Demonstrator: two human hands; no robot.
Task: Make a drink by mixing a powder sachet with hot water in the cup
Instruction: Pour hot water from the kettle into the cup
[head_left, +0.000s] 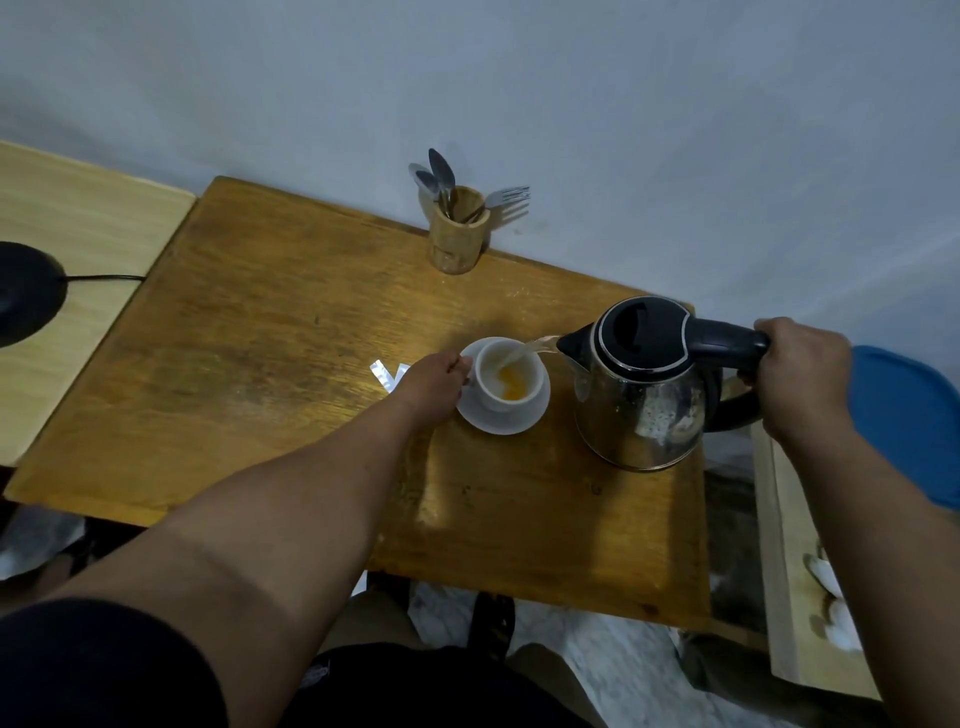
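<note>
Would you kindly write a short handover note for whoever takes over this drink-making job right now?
Left hand: steadies the white cup by its handle, on its saucer.
Right hand: grips the electric kettle, tilted and pouring.
Done: orange powder is in the cup; torn sachet lies beside the left hand.
Left: finish filling, set the kettle down, take a spoon from the wooden holder, stir.

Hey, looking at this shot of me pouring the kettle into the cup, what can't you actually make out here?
All from the head view:
- Cup handle: covered by the left hand at the cup.
- Water level in the kettle: lid closed, steel body opaque.
- Silver sachet: partly behind the left hand; any print is too small to read.
- Black object at far left: cut off by the frame edge.
- Right hand: its fingers wrap out of sight around the handle.
</note>
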